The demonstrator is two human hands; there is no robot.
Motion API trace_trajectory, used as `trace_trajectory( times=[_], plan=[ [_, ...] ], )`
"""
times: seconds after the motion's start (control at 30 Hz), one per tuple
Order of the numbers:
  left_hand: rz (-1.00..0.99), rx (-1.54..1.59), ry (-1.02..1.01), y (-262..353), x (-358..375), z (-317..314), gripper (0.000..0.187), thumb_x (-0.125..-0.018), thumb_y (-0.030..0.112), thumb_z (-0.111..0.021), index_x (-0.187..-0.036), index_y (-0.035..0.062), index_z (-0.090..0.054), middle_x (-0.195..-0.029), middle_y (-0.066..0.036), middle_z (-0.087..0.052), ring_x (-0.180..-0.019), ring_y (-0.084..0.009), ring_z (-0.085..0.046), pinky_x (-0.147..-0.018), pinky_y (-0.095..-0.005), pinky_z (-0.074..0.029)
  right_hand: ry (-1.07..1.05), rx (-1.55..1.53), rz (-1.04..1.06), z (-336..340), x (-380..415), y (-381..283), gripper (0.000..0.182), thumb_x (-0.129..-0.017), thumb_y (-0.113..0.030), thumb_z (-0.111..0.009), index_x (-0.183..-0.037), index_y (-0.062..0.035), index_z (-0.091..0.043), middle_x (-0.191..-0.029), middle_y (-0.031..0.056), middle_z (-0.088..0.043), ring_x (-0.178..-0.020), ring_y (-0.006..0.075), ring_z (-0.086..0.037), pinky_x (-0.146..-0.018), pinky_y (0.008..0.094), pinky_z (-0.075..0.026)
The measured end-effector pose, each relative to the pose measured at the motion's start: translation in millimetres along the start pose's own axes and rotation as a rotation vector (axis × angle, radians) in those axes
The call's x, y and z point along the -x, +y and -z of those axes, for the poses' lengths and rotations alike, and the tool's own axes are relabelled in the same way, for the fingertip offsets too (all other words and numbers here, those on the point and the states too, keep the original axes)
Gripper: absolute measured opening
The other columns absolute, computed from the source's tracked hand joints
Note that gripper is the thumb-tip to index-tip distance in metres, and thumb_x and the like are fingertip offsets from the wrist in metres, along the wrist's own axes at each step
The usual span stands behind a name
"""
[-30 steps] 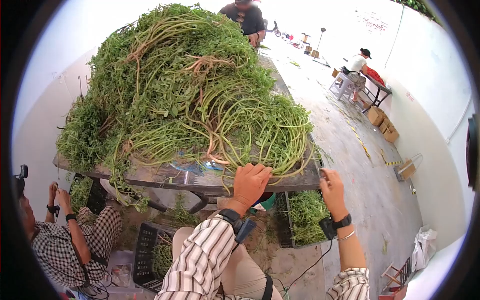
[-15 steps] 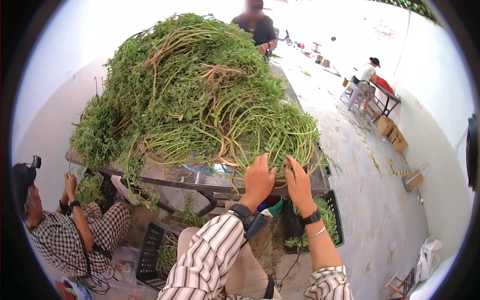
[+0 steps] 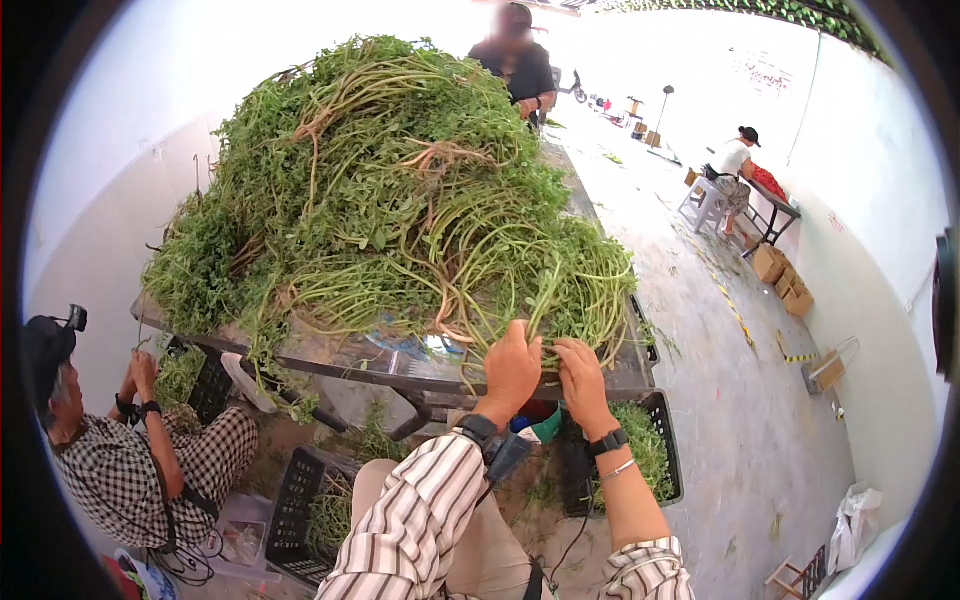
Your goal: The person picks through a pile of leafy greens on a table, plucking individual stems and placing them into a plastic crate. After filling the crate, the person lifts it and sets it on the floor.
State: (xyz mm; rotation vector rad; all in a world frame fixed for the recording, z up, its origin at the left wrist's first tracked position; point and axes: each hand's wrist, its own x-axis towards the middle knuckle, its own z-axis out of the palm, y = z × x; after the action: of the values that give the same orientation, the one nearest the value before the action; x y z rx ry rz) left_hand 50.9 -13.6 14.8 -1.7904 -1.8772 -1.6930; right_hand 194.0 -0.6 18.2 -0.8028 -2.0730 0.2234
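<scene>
A tall heap of leafy green stems (image 3: 370, 190) covers most of the dark table (image 3: 330, 350). At its front edge my left hand (image 3: 513, 365) is closed around the lower end of a few green stems, which rise from its fingertips into the heap. Just to the right, my right hand (image 3: 580, 375) has its fingers bent together close to the left fingertips, at the edge of the stems. Whether anything is between the right fingers is too small to tell. Pale reddish root ends (image 3: 450, 310) lie on the heap just left of my hands.
Black crates with greens stand below the table, one at the right (image 3: 663, 440), another at the left (image 3: 292, 500). A person in checked clothes (image 3: 120, 470) sits at left; another person (image 3: 515, 65) is behind the heap. Cardboard boxes (image 3: 785, 280) lie at right.
My left hand has closed on some stems, now lifted upright from the heap. My right hand has moved slightly down and left, its fingers drawing together beside the left hand.
</scene>
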Motion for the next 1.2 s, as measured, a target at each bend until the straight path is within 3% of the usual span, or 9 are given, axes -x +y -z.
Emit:
trace_trajectory(
  times=[0.23,0.3,0.33,0.37,0.43,0.47,0.7,0.97,1.2],
  plan=[
    [0.050,0.016,-0.105,-6,6,6,0.028,-0.092,0.034,-0.056,-0.094,0.0065,-0.049,-0.070,-0.016,-0.057,-0.068,-0.0399,-0.057,-0.058,-0.0495,-0.041,-0.011,-0.029,-0.046,-1,-3,3,0.025,-0.083,0.001,-0.053,-0.107,0.0004,-0.060,-0.115,0.0157,-0.059,-0.114,0.0344,-0.051,-0.097,0.0417,-0.041],
    [0.040,0.010,-0.103,-6,6,8,0.028,-0.092,0.034,-0.056,-0.093,0.0069,-0.049,-0.069,-0.016,-0.057,-0.068,-0.0398,-0.056,-0.057,-0.0496,-0.040,-0.050,-0.219,-0.276,5,-11,6,0.028,-0.084,-0.005,-0.056,-0.110,0.0001,-0.061,-0.113,0.0167,-0.061,-0.112,0.0337,-0.053,-0.096,0.0406,-0.041],
    [0.031,0.005,-0.111,-6,8,8,0.028,-0.092,0.034,-0.056,-0.093,0.0072,-0.048,-0.068,-0.016,-0.056,-0.068,-0.0397,-0.056,-0.057,-0.0497,-0.040,-0.077,-0.162,-0.303,12,-17,8,0.033,-0.087,-0.012,-0.056,-0.118,0.0000,-0.059,-0.111,0.0142,-0.064,-0.102,0.0264,-0.059,-0.084,0.0342,-0.048],
    [0.033,0.011,-0.118,-5,9,8,0.028,-0.092,0.034,-0.056,-0.093,0.0072,-0.048,-0.068,-0.016,-0.056,-0.068,-0.0397,-0.056,-0.057,-0.0497,-0.040,-0.078,-0.156,-0.310,15,-23,9,0.033,-0.087,-0.012,-0.056,-0.118,0.0000,-0.059,-0.111,0.0142,-0.064,-0.102,0.0264,-0.059,-0.084,0.0342,-0.048],
    [0.014,-0.004,-0.134,-3,8,11,0.025,-0.092,0.034,-0.055,-0.095,0.0093,-0.051,-0.070,-0.014,-0.059,-0.069,-0.0379,-0.058,-0.058,-0.0486,-0.042,-0.092,-0.641,-0.667,34,-46,-13,0.038,-0.091,-0.013,-0.053,-0.125,0.0013,-0.054,-0.106,0.0087,-0.065,-0.082,0.0133,-0.059,-0.065,0.0244,-0.048],
    [0.021,0.000,-0.138,-1,8,13,0.024,-0.092,0.034,-0.055,-0.095,0.0102,-0.052,-0.070,-0.014,-0.059,-0.070,-0.0367,-0.058,-0.058,-0.0477,-0.042,-0.117,-0.717,-0.656,39,-53,-17,0.044,-0.093,-0.015,-0.053,-0.131,0.0050,-0.046,-0.108,0.0081,-0.064,-0.078,0.0081,-0.056,-0.057,0.0191,-0.043],
    [0.020,0.078,-0.158,-4,8,14,0.023,-0.091,0.032,-0.055,-0.097,0.0107,-0.052,-0.070,-0.013,-0.059,-0.070,-0.0371,-0.058,-0.059,-0.0477,-0.042,-0.120,-0.909,-0.713,24,-76,-31,0.042,-0.091,-0.013,-0.058,-0.127,0.0050,-0.047,-0.094,0.0043,-0.061,-0.076,0.0069,-0.055,-0.055,0.0200,-0.042],
    [-0.001,0.116,-0.123,-7,7,11,0.020,-0.095,0.028,-0.052,-0.094,0.0081,-0.051,-0.065,-0.016,-0.054,-0.064,-0.0395,-0.055,-0.054,-0.0488,-0.039,-0.086,-0.914,-0.703,22,-70,-38,0.039,-0.089,-0.009,-0.059,-0.125,0.0026,-0.050,-0.103,0.0073,-0.062,-0.073,0.0078,-0.053,-0.055,0.0204,-0.042],
    [-0.031,0.143,-0.099,-8,8,11,0.019,-0.095,0.028,-0.052,-0.096,0.0089,-0.052,-0.066,-0.014,-0.055,-0.065,-0.0391,-0.056,-0.056,-0.0485,-0.040,-0.033,-0.927,-0.702,17,-71,-45,0.053,-0.088,-0.007,-0.059,-0.134,0.0084,-0.037,-0.110,0.0138,-0.059,-0.073,0.0091,-0.052,-0.056,0.0215,-0.044]
  ],
)
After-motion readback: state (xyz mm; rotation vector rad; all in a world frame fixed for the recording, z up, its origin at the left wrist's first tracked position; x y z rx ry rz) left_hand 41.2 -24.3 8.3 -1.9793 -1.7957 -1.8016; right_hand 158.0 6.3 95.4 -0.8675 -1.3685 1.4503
